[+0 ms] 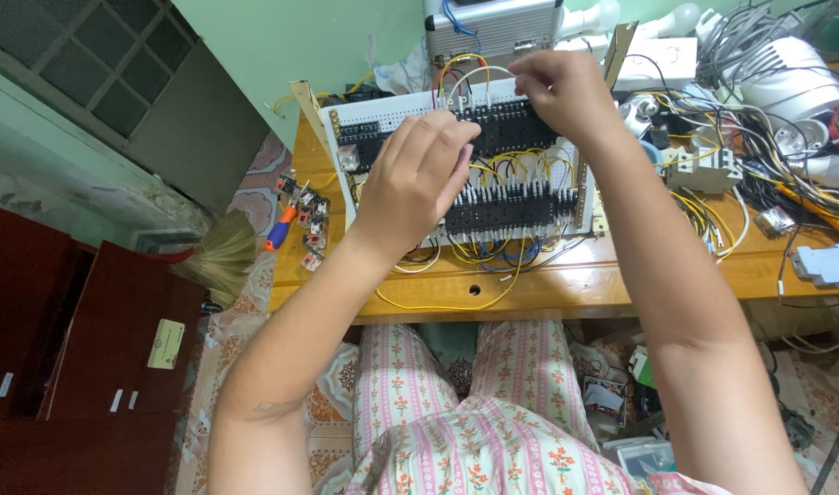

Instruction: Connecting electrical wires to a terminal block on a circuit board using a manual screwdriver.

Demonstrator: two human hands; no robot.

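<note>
Head view looks down on a wiring board (529, 197) lying flat on a wooden table (621, 275), just past the person's knees. The board is a white rectangular panel carrying two rows of black terminal blocks, with yellow, white, red and blue wires looping between them and spilling off its near edge. Its long axis runs left to right across the table, slightly tilted, the far left corner sitting a little nearer than the far right.

The left hand (418, 179) rests over the left-middle of the board, fingers curled down and bunched together onto the upper row of blocks; whether it pinches a wire there cannot be told. The right hand (559, 87) is at the board's far edge, fingers closed in a pinch where the red and white wires (463, 69) arch up; what exactly it grips is hidden.

An orange-and-blue screwdriver (280, 229) lies left of the board, beside small relays (309, 225).
</note>
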